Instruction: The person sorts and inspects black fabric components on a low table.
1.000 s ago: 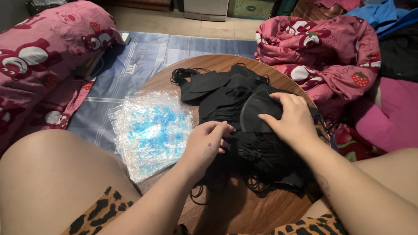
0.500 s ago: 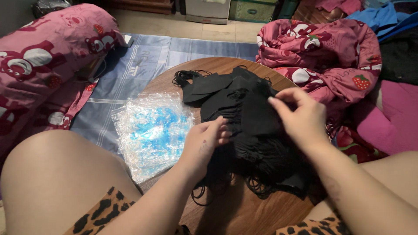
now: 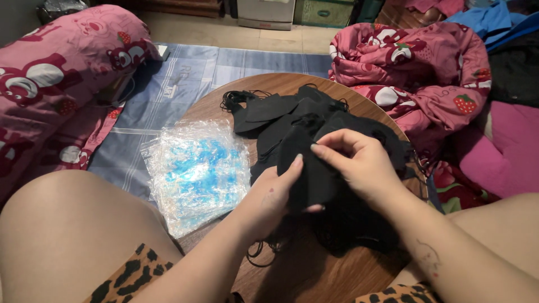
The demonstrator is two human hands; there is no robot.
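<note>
**One black mask lifted from the heap**

Both hands are on a single black face mask (image 3: 306, 168), raised just above the pile of black masks (image 3: 292, 120) on the round wooden table (image 3: 314, 269). The left hand (image 3: 275, 193) is clamped on its lower edge, thumb in front; the right hand (image 3: 359, 165) pinches the top edge between thumb and fingertips. This looks like separating one piece from the heap — though whether an ear loop is caught below is hard to tell. Next, it likely needs freeing from tangled loops, then slipping into a clear packet from the stack of plastic bags (image 3: 196, 171) lying just beside the left hand
</note>
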